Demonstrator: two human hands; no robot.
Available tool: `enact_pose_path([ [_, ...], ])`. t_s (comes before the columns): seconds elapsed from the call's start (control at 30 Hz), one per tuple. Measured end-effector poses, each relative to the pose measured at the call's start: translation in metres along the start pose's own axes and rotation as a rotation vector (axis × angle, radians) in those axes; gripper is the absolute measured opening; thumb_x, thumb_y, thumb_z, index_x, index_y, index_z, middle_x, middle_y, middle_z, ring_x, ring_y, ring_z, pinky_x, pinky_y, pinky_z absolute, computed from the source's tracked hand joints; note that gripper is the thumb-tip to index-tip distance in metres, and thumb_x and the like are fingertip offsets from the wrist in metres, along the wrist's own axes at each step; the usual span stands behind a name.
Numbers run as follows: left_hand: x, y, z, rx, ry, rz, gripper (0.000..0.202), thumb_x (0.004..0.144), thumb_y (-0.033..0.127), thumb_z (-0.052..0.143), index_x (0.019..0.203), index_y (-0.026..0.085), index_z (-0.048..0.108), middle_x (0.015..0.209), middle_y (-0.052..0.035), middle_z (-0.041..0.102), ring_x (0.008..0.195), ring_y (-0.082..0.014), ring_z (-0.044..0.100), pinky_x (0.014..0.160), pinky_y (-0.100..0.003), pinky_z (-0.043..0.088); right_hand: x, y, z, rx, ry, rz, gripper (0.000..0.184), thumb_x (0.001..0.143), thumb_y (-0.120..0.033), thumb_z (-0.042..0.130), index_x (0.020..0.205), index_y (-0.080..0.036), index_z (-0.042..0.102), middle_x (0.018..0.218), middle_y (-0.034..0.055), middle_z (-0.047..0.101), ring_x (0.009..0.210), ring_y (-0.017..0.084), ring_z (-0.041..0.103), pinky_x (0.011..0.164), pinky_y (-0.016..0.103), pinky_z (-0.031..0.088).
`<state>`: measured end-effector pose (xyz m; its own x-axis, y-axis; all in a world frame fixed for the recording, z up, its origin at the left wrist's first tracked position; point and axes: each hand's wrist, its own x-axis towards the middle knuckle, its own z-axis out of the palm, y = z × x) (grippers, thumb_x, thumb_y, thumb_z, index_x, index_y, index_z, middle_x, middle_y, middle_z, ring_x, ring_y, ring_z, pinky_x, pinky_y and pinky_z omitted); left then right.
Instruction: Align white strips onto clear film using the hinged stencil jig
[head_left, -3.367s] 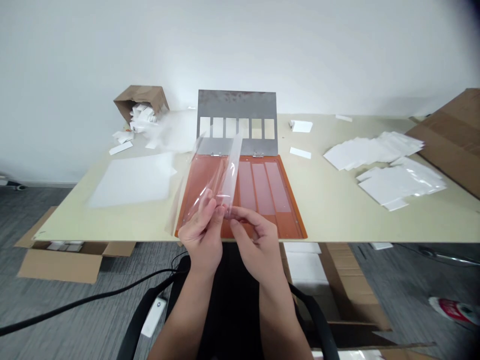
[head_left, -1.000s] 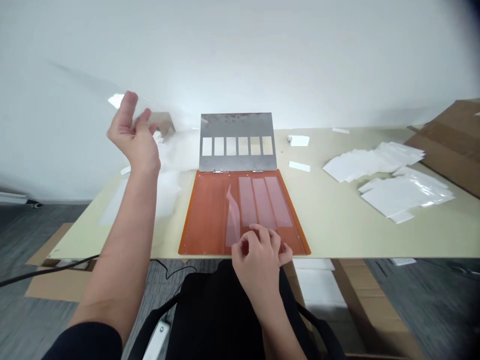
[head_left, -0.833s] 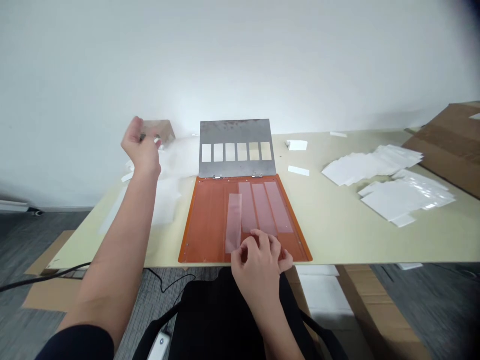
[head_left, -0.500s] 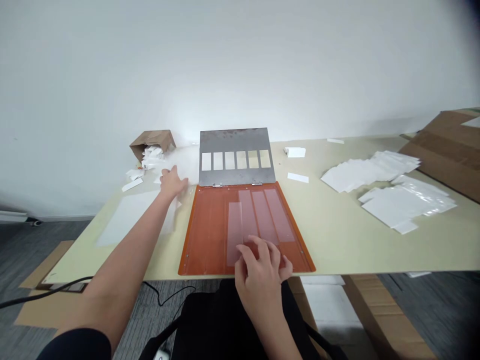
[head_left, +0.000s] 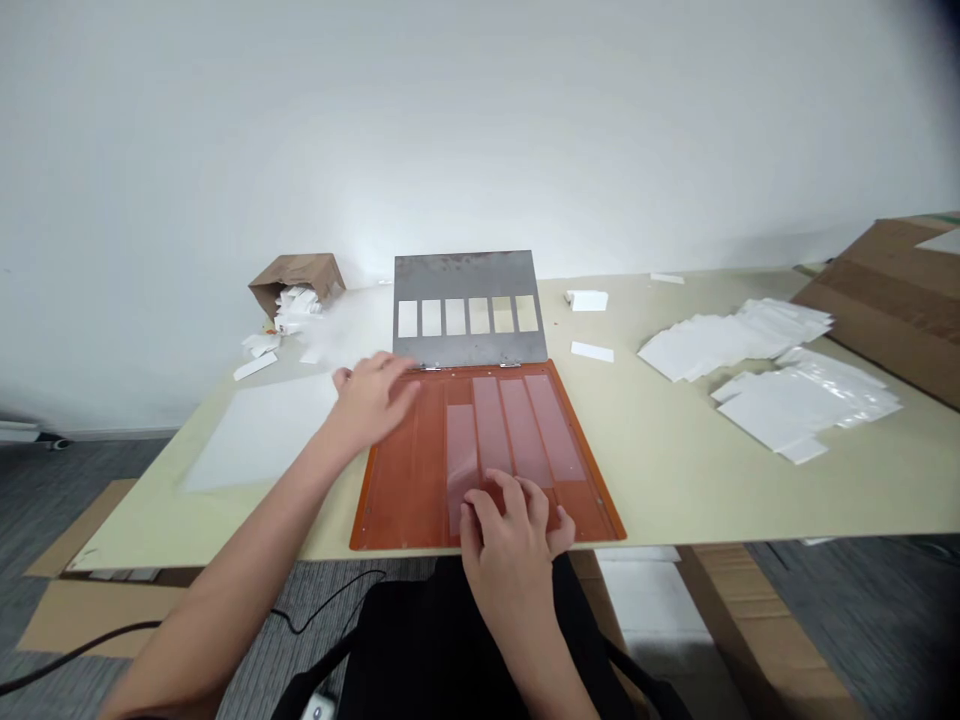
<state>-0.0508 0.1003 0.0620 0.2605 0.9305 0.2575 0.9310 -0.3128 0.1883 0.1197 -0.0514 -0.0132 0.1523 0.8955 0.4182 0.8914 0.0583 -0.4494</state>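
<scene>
An orange hinged tray (head_left: 409, 500) lies near the table's front edge, its grey metal lid (head_left: 465, 277) folded back with a row of pale rectangular windows. Several translucent strips lie lengthwise in the tray's middle and right channels. My right hand (head_left: 514, 535) has thumb and forefinger closed at the near end of the leftmost clear plastic strip (head_left: 460, 435), which bends slightly there. Over the tray's far left corner, my left hand (head_left: 375, 400) hovers with fingers apart and nothing visible in it. Beside it, a translucent sheet (head_left: 262, 430) lies on the table.
At the back left a brown paper bag (head_left: 296, 270) spills white pieces. White card pieces (head_left: 592, 352) lie right of the lid. Farther right are stacks of white packets (head_left: 735, 340) and a cardboard box (head_left: 885, 300). A black cable (head_left: 82, 655) hangs at the lower left.
My left hand has come back from the pile of pieces at the back left to the tray's far left corner. My right hand stays at the near end of the strip. The view has shifted slightly.
</scene>
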Motion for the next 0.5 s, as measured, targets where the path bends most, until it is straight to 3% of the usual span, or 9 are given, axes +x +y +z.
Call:
enact_pose_path([
  [0.07, -0.027, 0.025, -0.001, -0.04, -0.15, 0.185, 0.034, 0.095, 0.038, 0.044, 0.122, 0.029, 0.064, 0.123, -0.009, 0.065, 0.115, -0.0289, 0.057, 0.099, -0.053, 0.035, 0.002, 0.003, -0.002, -0.007, 0.017, -0.004, 0.016, 0.091, -0.024, 0.055, 0.096, -0.027, 0.07, 0.119, 0.0056, 0.068, 0.112, 0.029, 0.052, 0.1, 0.055, 0.02],
  [0.17, -0.067, 0.054, 0.007, -0.037, -0.229, 0.313, 0.033, 0.096, 0.034, 0.046, 0.124, 0.029, 0.064, 0.125, -0.009, 0.066, 0.12, -0.0286, 0.055, 0.105, -0.055, 0.034, 0.005, 0.017, -0.006, -0.062, 0.066, 0.005, 0.023, 0.094, -0.031, 0.053, 0.11, -0.024, 0.068, 0.118, 0.0085, 0.069, 0.112, 0.03, 0.052, 0.1, 0.054, 0.022],
  [0.3, -0.1, 0.071, 0.027, 0.045, -0.192, 0.271, 0.04, 0.097, 0.039, 0.046, 0.133, 0.025, 0.059, 0.134, -0.0113, 0.062, 0.132, -0.0352, 0.047, 0.109, -0.065, 0.029, 0.009, 0.04, -0.008, -0.168, 0.078, -0.018, 0.032, 0.095, -0.036, 0.051, 0.12, -0.02, 0.064, 0.115, 0.0102, 0.071, 0.115, 0.034, 0.049, 0.101, 0.056, 0.022],
  [0.5, -0.094, 0.078, 0.043, 0.074, -0.122, 0.089, 0.04, 0.1, 0.035, 0.038, 0.134, 0.025, 0.058, 0.142, -0.0107, 0.058, 0.139, -0.0376, 0.041, 0.108, -0.076, 0.02, 0.011, 0.049, -0.003, -0.202, 0.059, -0.033, 0.036, 0.096, -0.039, 0.049, 0.125, -0.021, 0.061, 0.118, 0.0105, 0.071, 0.118, 0.036, 0.049, 0.102, 0.063, 0.014],
])
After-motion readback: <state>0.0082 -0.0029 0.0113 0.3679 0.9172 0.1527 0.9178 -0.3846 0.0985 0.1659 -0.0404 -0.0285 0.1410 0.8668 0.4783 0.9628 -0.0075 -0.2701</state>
